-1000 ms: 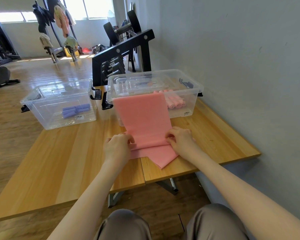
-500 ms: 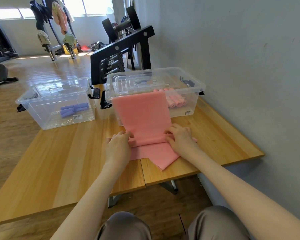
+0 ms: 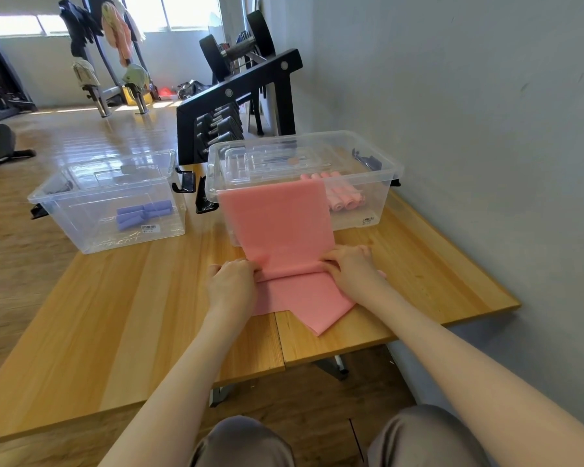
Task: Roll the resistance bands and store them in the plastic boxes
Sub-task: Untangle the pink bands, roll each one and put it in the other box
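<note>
Several pink rolls (image 3: 343,197) already lie in the right plastic box (image 3: 385,183) and purple rolls (image 3: 142,213) in the left box (image 3: 64,210), while both hands, left (image 3: 231,286) and right (image 3: 353,267), pinch the barely started roll of a pink band (image 3: 280,224) draped from that box onto the tabletop (image 3: 115,315).

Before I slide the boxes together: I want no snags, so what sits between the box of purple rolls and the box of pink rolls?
In the head view, two black latch handles hang in the gap between the left box and the right box; below them, bare table.
</note>
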